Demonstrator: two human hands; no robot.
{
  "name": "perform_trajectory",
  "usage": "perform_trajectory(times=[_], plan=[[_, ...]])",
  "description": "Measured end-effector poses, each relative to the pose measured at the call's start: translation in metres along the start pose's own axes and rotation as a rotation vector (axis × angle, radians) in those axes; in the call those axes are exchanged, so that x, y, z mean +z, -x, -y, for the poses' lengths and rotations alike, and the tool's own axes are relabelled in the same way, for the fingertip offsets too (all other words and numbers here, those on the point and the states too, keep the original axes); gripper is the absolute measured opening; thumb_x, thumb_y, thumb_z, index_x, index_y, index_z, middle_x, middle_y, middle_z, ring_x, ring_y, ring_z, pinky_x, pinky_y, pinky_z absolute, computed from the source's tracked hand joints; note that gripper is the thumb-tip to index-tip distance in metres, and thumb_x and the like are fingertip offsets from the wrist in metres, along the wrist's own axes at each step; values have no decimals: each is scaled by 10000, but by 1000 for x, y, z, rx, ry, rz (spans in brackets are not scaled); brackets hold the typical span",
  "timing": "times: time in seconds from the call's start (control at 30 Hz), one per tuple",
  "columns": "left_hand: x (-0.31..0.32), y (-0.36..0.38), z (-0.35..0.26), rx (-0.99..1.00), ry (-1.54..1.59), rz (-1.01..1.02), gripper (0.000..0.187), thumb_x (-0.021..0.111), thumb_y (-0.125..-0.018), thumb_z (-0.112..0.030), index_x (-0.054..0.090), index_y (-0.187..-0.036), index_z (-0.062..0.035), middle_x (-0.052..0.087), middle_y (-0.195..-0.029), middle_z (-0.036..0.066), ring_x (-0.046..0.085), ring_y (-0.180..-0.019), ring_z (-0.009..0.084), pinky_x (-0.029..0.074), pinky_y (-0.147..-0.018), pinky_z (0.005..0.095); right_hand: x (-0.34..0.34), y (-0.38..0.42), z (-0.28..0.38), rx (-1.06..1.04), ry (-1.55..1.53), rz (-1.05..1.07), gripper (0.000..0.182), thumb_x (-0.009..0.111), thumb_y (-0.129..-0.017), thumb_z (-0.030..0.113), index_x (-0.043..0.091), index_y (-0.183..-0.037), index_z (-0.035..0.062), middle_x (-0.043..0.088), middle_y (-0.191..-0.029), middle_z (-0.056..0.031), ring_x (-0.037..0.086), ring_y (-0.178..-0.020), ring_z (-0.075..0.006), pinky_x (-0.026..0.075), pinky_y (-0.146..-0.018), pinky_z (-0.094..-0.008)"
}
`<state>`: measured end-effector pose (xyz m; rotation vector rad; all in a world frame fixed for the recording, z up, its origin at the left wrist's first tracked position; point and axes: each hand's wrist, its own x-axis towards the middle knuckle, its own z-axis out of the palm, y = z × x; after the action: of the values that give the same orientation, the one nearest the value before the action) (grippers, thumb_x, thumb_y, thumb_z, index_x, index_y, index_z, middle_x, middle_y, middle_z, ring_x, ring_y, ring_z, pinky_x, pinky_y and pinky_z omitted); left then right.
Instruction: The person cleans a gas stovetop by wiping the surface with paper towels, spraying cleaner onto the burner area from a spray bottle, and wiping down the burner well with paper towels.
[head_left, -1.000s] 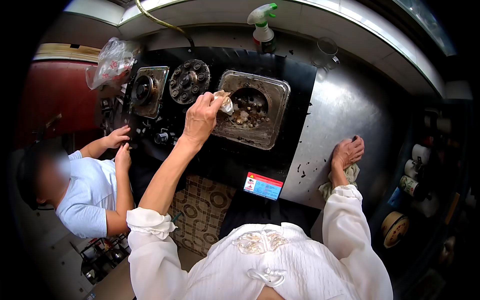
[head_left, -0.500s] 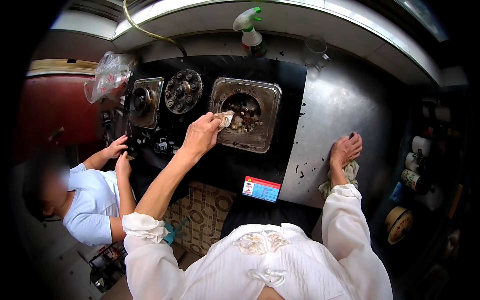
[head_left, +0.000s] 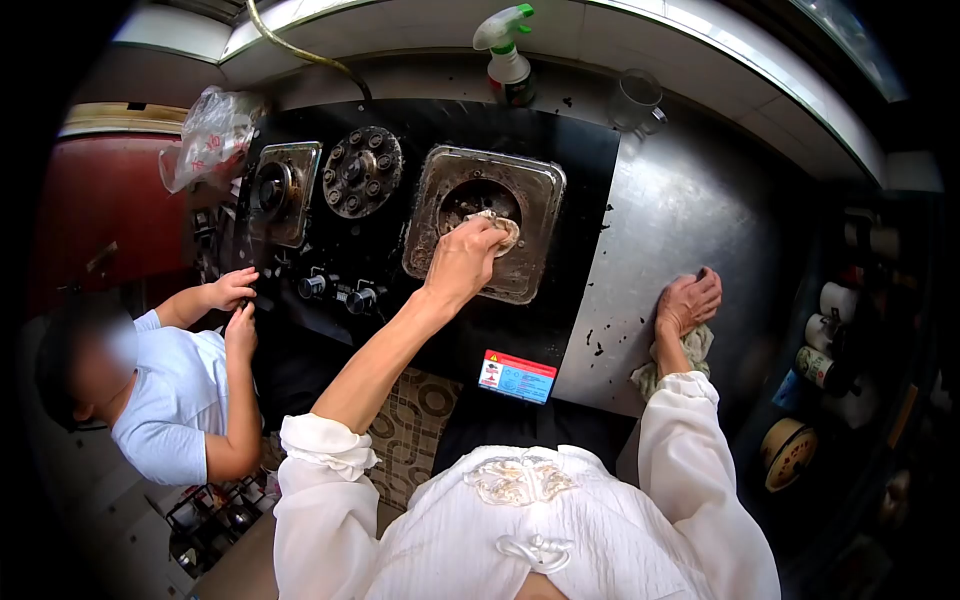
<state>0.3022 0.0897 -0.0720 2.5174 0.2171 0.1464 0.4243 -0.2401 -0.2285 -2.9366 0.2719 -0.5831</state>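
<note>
My left hand is closed on a crumpled, brown-stained white wipe. It presses the wipe at the lower right of the round burner opening, inside the square metal drip tray of a black gas hob. Dark grime coats the tray and the opening. On the steel counter to the right rests my right hand, its fingers curled in with nothing visible in them. A pale rag lies bunched under that wrist.
A round burner head and a second burner sit left on the hob. Behind stand a spray bottle and a glass mug. A plastic bag lies far left. Another person stands left, hands at the hob's edge.
My left hand has moved right with the wipe, from the tray's left side to the burner opening. Loose debris seen there before is now mostly out of sight. My right hand stays put.
</note>
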Motion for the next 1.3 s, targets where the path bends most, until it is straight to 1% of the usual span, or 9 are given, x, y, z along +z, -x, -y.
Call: perform_trajectory(times=[0.1,0.2,0.43,0.63,0.83,0.97,1.17,1.23,1.3], plan=[[10,-3,9,18,-36,24,215,560,-827,33,694,-980,-37,619,-919,131,629,-914,327,530,-793,405,-1,0,-2,-10,8,1,329,559,-834,173,536,-1160,133,522,-1233,-55,474,-1182,-273,375,-982,-419],[10,-2,29,240,-43,118,329,576,-756,61,687,-1044,-52,622,-949,96,590,-913,301,502,-787,393,-3,0,-1,-12,-3,-8,327,557,-837,172,536,-1160,132,521,-1232,-56,473,-1181,-273,375,-980,-419],[2,-3,12,210,-405,220,260,587,-723,14,714,-933,-73,624,-920,85,554,-906,247,438,-805,365,0,-2,0,4,-2,16,325,554,-845,176,533,-1165,128,518,-1239,-60,470,-1184,-273,372,-982,-421],[1,-4,22,194,-269,163,215,571,-750,-62,736,-883,-99,667,-870,59,584,-896,243,423,-804,369,-5,0,2,12,-14,30,325,548,-849,169,528,-1171,127,516,-1247,-59,469,-1185,-273,370,-985,-420],[-18,-12,29,-29,-151,266,207,550,-719,-101,727,-825,-86,675,-789,81,615,-824,277,457,-737,411,-5,-2,1,12,-12,22,327,553,-846,166,522,-1169,127,514,-1249,-56,467,-1191,-273,369,-991,-420],[-51,-21,29,-470,147,169,209,547,-741,-116,701,-845,-20,665,-740,144,621,-708,299,497,-679,367,-3,-1,0,-2,-16,7,332,560,-840,169,525,-1168,131,517,-1251,-53,467,-1195,-272,366,-996,-421],[-34,-8,16,-189,-80,15,181,541,-770,-48,695,-863,-36,621,-817,148,630,-752,356,519,-697,420,-1,0,0,20,8,11,336,568,-830,173,531,-1162,138,521,-1249,-53,472,-1189,-271,375,-985,-422],[-23,-5,12,-117,-64,-18,182,536,-765,-25,683,-871,-3,605,-777,152,611,-668,318,499,-638,380,0,0,0,11,3,4,333,566,-829,172,532,-1159,141,523,-1245,-51,475,-1185,-270,378,-981,-422],[-23,-2,10,-177,-67,-6,196,543,-768,-44,700,-884,-32,637,-839,145,638,-752,348,517,-667,408,1,0,-1,6,0,1,331,565,-828,170,534,-1157,144,525,-1241,-50,478,-1180,-270,380,-976,-422]])
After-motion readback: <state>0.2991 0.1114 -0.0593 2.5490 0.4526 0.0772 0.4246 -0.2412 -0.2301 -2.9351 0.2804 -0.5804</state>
